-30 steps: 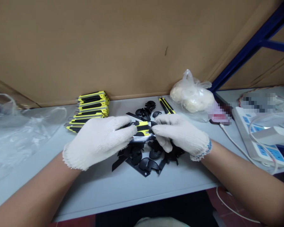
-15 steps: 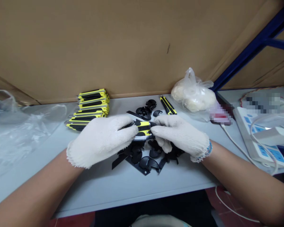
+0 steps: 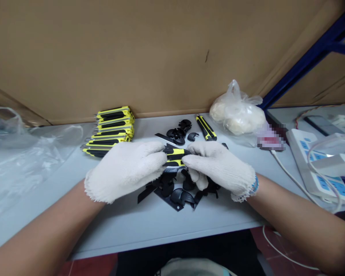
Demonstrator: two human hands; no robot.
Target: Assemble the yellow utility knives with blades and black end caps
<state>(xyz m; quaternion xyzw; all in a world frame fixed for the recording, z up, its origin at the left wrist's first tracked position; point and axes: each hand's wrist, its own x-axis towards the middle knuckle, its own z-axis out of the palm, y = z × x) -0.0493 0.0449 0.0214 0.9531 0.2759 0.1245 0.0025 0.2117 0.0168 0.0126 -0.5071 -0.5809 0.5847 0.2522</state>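
Note:
A yellow and black utility knife [image 3: 176,157] is held crosswise between my two gloved hands, above the table. My left hand [image 3: 129,168], in a white knit glove, closes on its left end. On its right end the fingers of my right hand [image 3: 218,165] pinch; the glove hides that tip. Below the knife lie several black plastic parts [image 3: 182,197] and dark flat blades [image 3: 146,194]. Behind it sit more black curved parts [image 3: 176,134] and a loose blade [image 3: 164,138]. Another utility knife [image 3: 206,127] lies by itself farther back.
Stacked utility knives [image 3: 113,128] lie at the back left. Clear plastic bags [image 3: 31,161] cover the left of the table. A tied bag [image 3: 238,111] with pale contents, a power strip [image 3: 319,168] and cables are on the right. A cardboard wall [image 3: 161,57] rises behind.
Both hands keep their hold on the utility knife, which has turned slightly. The whole view has shifted a little; the things on the table stay in place.

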